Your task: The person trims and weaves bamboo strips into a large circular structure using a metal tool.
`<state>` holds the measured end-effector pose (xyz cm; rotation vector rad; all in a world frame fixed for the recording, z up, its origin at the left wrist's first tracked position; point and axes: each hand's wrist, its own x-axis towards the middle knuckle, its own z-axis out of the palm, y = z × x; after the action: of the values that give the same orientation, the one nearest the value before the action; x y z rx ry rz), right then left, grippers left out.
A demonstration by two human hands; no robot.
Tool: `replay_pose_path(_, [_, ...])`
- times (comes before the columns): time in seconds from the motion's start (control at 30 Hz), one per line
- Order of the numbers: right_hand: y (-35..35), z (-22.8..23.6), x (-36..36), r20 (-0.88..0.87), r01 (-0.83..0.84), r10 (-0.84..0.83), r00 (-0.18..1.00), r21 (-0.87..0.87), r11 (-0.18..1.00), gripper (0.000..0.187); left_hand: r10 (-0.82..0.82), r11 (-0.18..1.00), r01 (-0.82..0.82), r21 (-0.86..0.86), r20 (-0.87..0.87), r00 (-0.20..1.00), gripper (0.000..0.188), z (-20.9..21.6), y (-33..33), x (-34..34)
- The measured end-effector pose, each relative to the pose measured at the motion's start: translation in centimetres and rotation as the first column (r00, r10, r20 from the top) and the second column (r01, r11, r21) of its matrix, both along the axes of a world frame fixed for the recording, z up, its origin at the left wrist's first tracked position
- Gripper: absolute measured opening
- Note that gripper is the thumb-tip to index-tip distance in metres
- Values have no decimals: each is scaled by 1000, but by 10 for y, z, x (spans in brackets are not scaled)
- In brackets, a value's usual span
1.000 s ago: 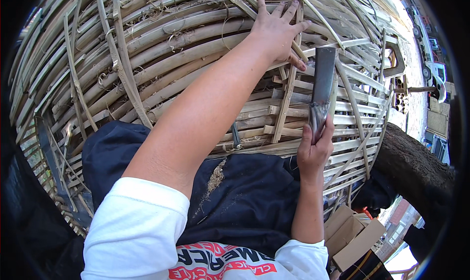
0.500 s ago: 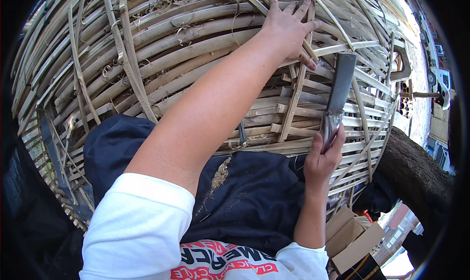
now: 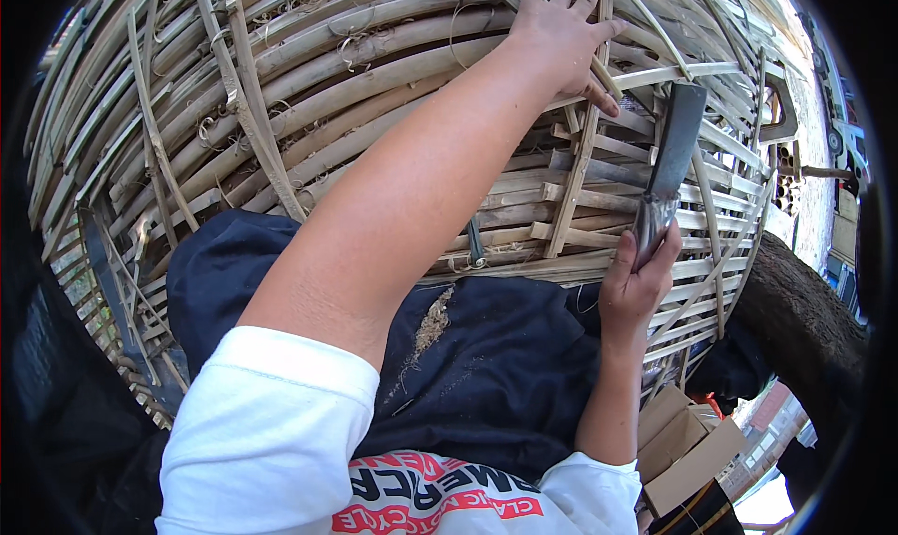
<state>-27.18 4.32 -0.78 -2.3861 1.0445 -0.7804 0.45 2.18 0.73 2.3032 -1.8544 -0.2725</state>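
My left hand (image 3: 559, 39) reaches far across a big slatted bamboo surface (image 3: 365, 67). Its fingers are spread over the strips, and the thumb lies beside a short bamboo piece (image 3: 606, 75). No grip on anything shows there. In my right hand (image 3: 636, 287) is a knife (image 3: 677, 137) with a broad, dark, square-ended blade. Fingers wrap round its shiny, wrapped-looking handle (image 3: 654, 222), and the blade points away from me over the right part of the slats. Crossing strips (image 3: 572, 184) run over the slats between the two hands.
Dark cloth (image 3: 505, 348) with a patch of shavings covers my lap. An open cardboard box (image 3: 697, 460) and a thick tree trunk (image 3: 795, 301) stand at the right. A dark tool tip (image 3: 475, 242) pokes out between cloth and slats. Thin curls of bamboo cling to the surface.
The knife and my right hand have shifted slightly right and away from me. My left hand stays spread on the strips; the whole view has shifted a little.
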Motion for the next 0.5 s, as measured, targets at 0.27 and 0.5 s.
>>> replay_pose_path(0.27, [0, -1, 0, -209, 41, -33, 977, 37, 998, 47, 8, 987, -5, 158, -18, 1000, 106, 6, -7, 0])
replay_pose_path(0.5, [-6, -6, 10, -215, 20, -11, 977, 36, 999, 47, 39, 983, -38, 180, 0, 999, 109, 13, -9, 5])
